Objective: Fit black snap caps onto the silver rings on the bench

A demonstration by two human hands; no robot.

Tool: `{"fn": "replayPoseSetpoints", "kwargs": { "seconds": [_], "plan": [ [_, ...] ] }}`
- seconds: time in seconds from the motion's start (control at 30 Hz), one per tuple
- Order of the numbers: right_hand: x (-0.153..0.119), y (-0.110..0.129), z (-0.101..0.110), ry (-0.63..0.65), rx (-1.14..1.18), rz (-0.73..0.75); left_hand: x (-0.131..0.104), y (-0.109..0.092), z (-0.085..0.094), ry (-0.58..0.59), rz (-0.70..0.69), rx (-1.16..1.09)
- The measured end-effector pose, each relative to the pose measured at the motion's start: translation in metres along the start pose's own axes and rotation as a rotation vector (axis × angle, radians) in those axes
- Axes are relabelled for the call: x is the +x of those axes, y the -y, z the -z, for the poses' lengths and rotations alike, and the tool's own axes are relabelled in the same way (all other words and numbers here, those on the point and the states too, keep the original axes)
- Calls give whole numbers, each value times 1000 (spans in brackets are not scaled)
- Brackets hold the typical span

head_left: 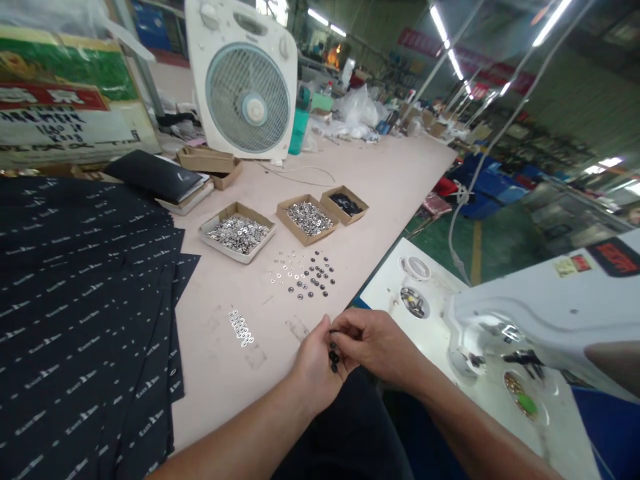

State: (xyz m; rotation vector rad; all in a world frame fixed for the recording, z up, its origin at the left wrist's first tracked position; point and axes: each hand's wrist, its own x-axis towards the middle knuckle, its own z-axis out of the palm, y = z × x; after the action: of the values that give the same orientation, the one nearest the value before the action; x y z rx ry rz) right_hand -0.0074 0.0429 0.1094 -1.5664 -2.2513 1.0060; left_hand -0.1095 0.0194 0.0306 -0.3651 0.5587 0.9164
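My left hand (pixel 314 367) is cupped around several small black snap buttons (pixel 334 360) near the table's front edge. Against its palm, the thumb and fingertips of my right hand (pixel 375 343) are pinched on one of these dark pieces, though the fingers partly hide it. Just beyond my hands, loose dark round snap parts (pixel 311 294) are spread over the tabletop, with smaller silvery pieces (pixel 281 274) beside them. To the left, white ring-like pieces (pixel 241 328) lie in close rows.
Two cardboard trays (pixel 230 255) (pixel 303 237) hold metal snap parts; a smaller box (pixel 345 218) holds black pieces. Printed black fabric (pixel 90 320) covers the left side. A box fan (pixel 245 80) and teal bottle (pixel 299 123) stand behind. On the right is a white machine (pixel 545 307).
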Motion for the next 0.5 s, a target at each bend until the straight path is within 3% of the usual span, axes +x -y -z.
{"fn": "replayPoseSetpoints", "kwargs": {
  "seconds": [0.2, 0.37, 0.5],
  "plan": [
    [19, 4, 4, 71, 84, -55, 9, -4, 1, 85, 2, -12],
    [42, 1, 9, -33, 11, -95, 13, -2, 0, 179, 14, 45],
    [79, -6, 12, -103, -79, -14, 10, -4, -2, 152, 121, 79]
  ]
}}
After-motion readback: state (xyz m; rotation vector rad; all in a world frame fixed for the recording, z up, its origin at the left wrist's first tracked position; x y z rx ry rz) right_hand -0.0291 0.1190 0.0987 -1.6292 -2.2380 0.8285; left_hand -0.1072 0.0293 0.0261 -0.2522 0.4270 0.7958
